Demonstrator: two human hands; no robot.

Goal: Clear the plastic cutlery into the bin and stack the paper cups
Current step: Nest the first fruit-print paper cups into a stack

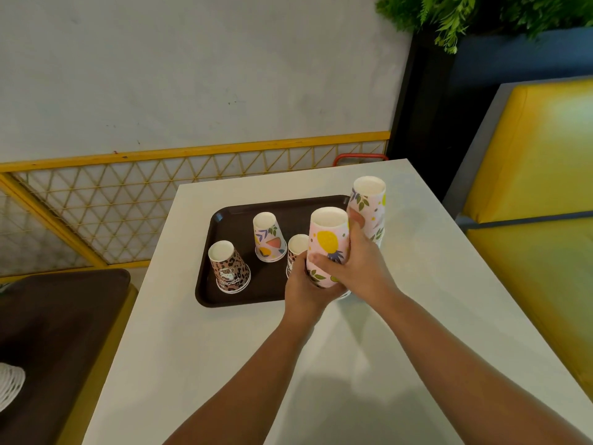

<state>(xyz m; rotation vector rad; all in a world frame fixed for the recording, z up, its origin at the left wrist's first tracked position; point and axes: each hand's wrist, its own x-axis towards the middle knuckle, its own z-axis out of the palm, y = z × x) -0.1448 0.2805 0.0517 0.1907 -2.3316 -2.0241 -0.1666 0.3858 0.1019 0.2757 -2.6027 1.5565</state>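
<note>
On the white table (224,364) at mid-frame we see a dark brown plastic tray (231,226) holding three upside-down paper cups: a leopard-print cup (229,266) at its lower left, a pink fruit-print cup (269,237) at its centre, and a third cup (296,248) half hidden behind our hands. Our left hand (305,284) and right hand (359,268) both curl round an inverted pink pineapple-print paper cup (328,248) at the tray's right edge. Just behind it, right of centre, stands a taller inverted pink leaf-print cup stack (369,203); our right fingertips seem to touch it.
</note>
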